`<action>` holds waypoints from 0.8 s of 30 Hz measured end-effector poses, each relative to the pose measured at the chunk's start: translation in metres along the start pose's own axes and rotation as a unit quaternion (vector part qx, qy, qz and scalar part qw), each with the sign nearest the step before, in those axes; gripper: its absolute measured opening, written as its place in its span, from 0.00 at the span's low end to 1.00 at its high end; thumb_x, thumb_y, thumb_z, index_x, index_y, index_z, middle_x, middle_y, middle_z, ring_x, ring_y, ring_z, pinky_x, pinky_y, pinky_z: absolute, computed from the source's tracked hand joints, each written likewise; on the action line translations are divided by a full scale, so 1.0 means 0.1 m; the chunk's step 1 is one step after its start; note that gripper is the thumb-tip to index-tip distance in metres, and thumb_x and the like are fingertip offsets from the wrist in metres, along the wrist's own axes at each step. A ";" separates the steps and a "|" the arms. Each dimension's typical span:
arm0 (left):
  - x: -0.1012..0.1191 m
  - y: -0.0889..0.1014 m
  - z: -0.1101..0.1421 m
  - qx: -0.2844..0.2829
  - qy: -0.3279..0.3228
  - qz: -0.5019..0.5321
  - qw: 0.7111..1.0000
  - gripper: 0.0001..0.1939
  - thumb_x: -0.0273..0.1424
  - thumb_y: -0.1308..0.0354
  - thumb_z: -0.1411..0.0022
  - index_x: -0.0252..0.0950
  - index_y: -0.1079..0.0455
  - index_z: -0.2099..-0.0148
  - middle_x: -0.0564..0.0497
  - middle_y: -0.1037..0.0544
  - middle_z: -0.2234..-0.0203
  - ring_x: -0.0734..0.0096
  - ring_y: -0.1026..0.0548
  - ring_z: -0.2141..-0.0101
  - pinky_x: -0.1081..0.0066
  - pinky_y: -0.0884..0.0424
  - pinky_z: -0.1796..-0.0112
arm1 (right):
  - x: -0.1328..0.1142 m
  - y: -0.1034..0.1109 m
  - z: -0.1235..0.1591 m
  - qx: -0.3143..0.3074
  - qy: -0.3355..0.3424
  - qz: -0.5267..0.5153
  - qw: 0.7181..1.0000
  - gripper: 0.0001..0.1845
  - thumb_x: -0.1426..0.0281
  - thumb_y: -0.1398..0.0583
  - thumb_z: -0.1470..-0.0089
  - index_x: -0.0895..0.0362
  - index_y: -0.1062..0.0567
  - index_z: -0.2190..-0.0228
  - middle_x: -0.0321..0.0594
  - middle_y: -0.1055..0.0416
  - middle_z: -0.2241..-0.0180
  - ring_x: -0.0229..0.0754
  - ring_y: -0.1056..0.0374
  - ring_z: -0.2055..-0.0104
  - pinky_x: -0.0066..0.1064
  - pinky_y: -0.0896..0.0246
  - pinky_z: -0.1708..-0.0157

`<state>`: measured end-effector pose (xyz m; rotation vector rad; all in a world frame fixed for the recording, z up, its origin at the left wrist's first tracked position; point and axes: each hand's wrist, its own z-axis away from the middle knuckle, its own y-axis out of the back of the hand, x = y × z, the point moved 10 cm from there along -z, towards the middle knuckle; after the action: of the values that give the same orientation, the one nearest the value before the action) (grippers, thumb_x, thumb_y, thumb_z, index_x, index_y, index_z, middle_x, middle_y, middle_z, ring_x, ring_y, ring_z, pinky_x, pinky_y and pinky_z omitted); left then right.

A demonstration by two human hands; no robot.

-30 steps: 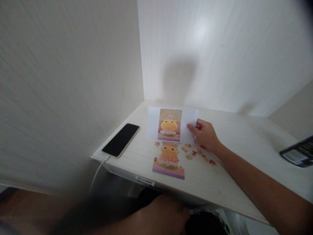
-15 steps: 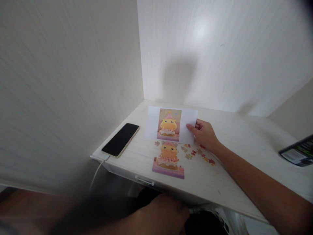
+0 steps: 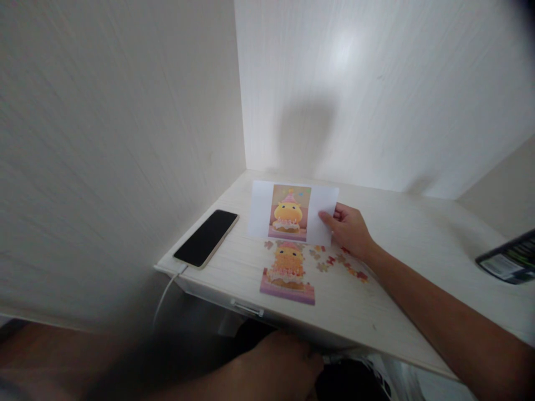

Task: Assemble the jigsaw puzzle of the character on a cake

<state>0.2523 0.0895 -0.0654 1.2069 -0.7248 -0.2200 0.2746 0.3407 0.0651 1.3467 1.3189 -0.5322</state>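
My right hand (image 3: 350, 229) pinches the right edge of a white sheet with a printed picture (image 3: 289, 213), which shows a yellow cartoon character in a pink hat behind a cake. Just below the sheet lies a partly joined jigsaw puzzle (image 3: 288, 278) with the same image; its top is partly covered. Several loose puzzle pieces (image 3: 321, 267) are scattered to its right, below my right hand. Under the desk edge, low in the view, is my left hand (image 3: 292, 359), dim and blurred, its fingers hard to make out.
A phone (image 3: 207, 238) lies at the left of the white desk (image 3: 401, 301), with a white cable (image 3: 164, 295) hanging over the front edge. Panels rise at the left and back. A dark bottle with a label (image 3: 507, 262) stands out at the far right. A drawer handle (image 3: 246, 308) sits below the edge.
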 end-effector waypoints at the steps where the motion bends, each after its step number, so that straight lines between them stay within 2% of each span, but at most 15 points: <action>1: 0.00 0.01 0.00 0.002 0.002 0.003 1.000 0.21 0.44 0.40 0.36 0.31 0.26 0.51 0.40 0.22 0.59 0.51 0.24 0.56 0.59 0.26 0.54 | 0.00 0.00 0.00 0.002 0.000 0.002 1.000 0.16 0.58 0.39 0.52 0.60 0.26 0.70 0.40 0.27 0.74 0.40 0.35 0.76 0.29 0.42 0.79; 11: -0.03 -0.04 0.00 0.001 0.004 0.001 1.000 0.24 0.47 0.40 0.37 0.32 0.27 0.50 0.40 0.22 0.58 0.49 0.23 0.56 0.56 0.25 0.54 | 0.10 0.00 -0.02 0.008 0.004 0.002 1.000 0.15 0.58 0.39 0.51 0.58 0.28 0.73 0.36 0.32 0.78 0.38 0.38 0.77 0.28 0.44 0.80; 17: -0.01 0.01 0.00 -0.030 0.018 -0.009 0.999 0.23 0.48 0.38 0.38 0.31 0.26 0.54 0.41 0.22 0.62 0.49 0.22 0.59 0.55 0.23 0.57 | 0.11 -0.01 -0.02 -0.001 -0.001 -0.006 1.000 0.16 0.59 0.39 0.50 0.60 0.25 0.67 0.41 0.26 0.72 0.41 0.33 0.74 0.30 0.39 0.78; 24: 0.02 0.08 0.02 -0.001 0.011 0.004 1.000 0.25 0.47 0.38 0.38 0.31 0.28 0.49 0.39 0.22 0.57 0.50 0.23 0.56 0.57 0.25 0.54 | 0.16 -0.03 -0.04 -0.011 -0.001 -0.009 1.000 0.16 0.60 0.39 0.50 0.60 0.24 0.65 0.42 0.23 0.69 0.42 0.30 0.72 0.31 0.36 0.75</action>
<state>0.2510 0.0900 -0.0571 1.2024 -0.7102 -0.2013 0.2749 0.3493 0.0510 1.3163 1.3337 -0.5291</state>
